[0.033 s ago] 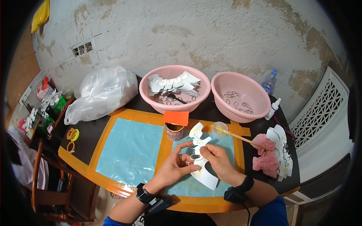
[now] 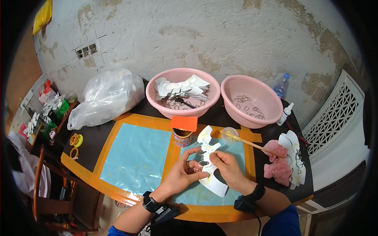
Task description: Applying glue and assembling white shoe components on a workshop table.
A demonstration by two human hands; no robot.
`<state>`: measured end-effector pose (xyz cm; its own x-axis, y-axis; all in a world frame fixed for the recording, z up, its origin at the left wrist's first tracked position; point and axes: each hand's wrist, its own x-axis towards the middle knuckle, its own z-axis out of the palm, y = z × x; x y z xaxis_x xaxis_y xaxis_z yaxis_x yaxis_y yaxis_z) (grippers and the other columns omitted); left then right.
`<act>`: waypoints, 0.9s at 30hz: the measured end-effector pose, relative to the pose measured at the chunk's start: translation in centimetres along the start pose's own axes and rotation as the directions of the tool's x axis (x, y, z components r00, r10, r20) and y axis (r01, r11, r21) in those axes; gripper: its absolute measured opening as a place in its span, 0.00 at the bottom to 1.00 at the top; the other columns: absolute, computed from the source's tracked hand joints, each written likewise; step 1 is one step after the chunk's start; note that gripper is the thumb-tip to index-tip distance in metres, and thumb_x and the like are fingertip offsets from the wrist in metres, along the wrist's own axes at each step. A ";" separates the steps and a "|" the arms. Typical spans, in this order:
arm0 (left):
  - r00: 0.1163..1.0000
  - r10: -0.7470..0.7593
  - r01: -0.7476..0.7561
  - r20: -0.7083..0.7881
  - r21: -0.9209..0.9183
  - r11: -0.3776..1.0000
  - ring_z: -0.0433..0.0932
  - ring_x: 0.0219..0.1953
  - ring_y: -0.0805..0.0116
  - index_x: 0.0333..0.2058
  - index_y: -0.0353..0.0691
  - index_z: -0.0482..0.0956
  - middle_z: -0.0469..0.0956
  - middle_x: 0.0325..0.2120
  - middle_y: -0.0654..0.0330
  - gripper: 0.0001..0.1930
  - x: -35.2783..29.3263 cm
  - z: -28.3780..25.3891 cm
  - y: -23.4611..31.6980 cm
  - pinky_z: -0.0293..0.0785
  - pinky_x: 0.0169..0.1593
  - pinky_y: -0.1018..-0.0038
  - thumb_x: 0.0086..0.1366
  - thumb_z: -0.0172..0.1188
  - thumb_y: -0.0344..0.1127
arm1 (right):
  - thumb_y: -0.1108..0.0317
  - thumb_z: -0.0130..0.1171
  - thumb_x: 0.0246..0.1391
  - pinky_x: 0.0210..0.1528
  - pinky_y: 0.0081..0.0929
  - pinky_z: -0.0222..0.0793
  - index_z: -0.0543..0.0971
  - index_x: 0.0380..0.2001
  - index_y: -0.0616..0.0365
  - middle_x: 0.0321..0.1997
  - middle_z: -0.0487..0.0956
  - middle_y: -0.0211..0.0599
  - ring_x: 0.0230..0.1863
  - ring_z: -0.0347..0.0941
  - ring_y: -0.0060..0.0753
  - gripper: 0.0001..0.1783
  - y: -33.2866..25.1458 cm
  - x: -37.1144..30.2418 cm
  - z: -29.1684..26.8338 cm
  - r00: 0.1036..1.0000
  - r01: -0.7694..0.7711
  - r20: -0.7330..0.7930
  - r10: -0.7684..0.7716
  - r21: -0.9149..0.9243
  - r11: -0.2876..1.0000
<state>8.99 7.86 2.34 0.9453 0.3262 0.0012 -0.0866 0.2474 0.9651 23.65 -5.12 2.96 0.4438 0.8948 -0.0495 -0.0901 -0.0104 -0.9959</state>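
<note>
A white, flat cut-out piece [image 2: 214, 185] with scalloped edges and yellowish smears is held up over the right blue sheet. My left hand [image 2: 185, 171] grips its left edge, with the thumb low and the index finger higher up. My right hand [image 2: 228, 167] pinches its right edge between thumb and fingers. Between the hands, a small metal ring [image 2: 203, 163] sits at the piece's middle; how it is fixed cannot be made out. Just beyond stands an open can [image 2: 182, 139] with an orange card [image 2: 184, 123] over its top.
Pink baskets [image 2: 151, 98] [image 2: 228, 108] at the back hold metal rings; the left one also has white pieces and a black spoon. A stick [image 2: 252, 144] leans from a small clear cup [image 2: 228, 133] toward pink cloths [image 2: 277, 171]. White pieces [image 2: 295, 153], a plastic bag [image 2: 112, 94] and tape rolls [image 2: 76, 140] lie around.
</note>
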 end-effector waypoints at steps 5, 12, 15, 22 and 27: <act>0.994 -0.001 0.000 -0.113 -0.003 1.000 0.77 0.38 0.77 0.63 0.39 0.58 0.77 0.32 0.65 0.38 -0.1 0.4 1.0 0.74 0.47 0.78 0.57 0.69 0.21 | 0.42 0.47 0.67 0.31 0.23 0.62 0.75 0.32 0.62 0.26 0.72 0.26 0.30 0.64 0.18 0.30 1.9 0.2 0.3 0.986 0.152 -0.057 -0.158 -0.093 0.984; 0.998 0.003 -0.010 -0.062 -0.109 0.994 0.77 0.38 0.78 0.56 0.39 0.68 0.78 0.34 0.65 0.27 -0.3 -0.4 0.7 0.74 0.47 0.80 0.59 0.68 0.22 | 0.15 0.44 0.40 0.50 0.33 0.73 0.64 0.59 0.62 0.50 0.76 0.40 0.45 0.76 0.32 0.61 0.9 -0.1 -1.1 0.911 -0.176 0.404 0.086 0.193 0.965; 0.995 0.005 -0.026 -0.104 -0.205 0.978 0.77 0.39 0.79 0.52 0.38 0.71 0.78 0.35 0.66 0.21 -0.6 -0.5 1.4 0.73 0.47 0.81 0.61 0.66 0.23 | 0.16 0.50 0.38 0.52 0.34 0.73 0.60 0.63 0.66 0.54 0.74 0.40 0.51 0.74 0.32 0.66 0.7 0.8 -1.7 0.844 -0.224 0.534 0.049 0.267 0.937; 0.977 -0.020 -0.024 -0.213 -0.200 0.980 0.76 0.39 0.82 0.44 0.37 0.75 0.78 0.35 0.67 0.11 -0.2 0.0 0.2 0.73 0.47 0.83 0.64 0.64 0.24 | 0.61 0.70 0.53 0.47 0.23 0.69 0.76 0.46 0.69 0.44 0.79 0.33 0.45 0.72 0.18 0.25 -1.1 0.1 0.4 0.978 -0.041 0.199 0.069 -0.141 0.989; 0.987 -0.053 0.020 -0.152 -0.213 0.977 0.76 0.39 0.81 0.41 0.38 0.74 0.78 0.34 0.67 0.08 -0.2 -0.3 0.2 0.72 0.46 0.82 0.65 0.62 0.24 | 0.66 0.70 0.53 0.43 0.20 0.68 0.80 0.35 0.68 0.33 0.80 0.27 0.39 0.71 0.14 0.15 -1.0 -0.1 0.5 0.992 0.023 0.125 0.003 -0.208 0.978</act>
<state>8.65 8.14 2.49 0.8897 0.4476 -0.0900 -0.1328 0.4424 0.8870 23.25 -4.99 4.02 0.3286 0.9435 -0.0425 0.1080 -0.0822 -0.9907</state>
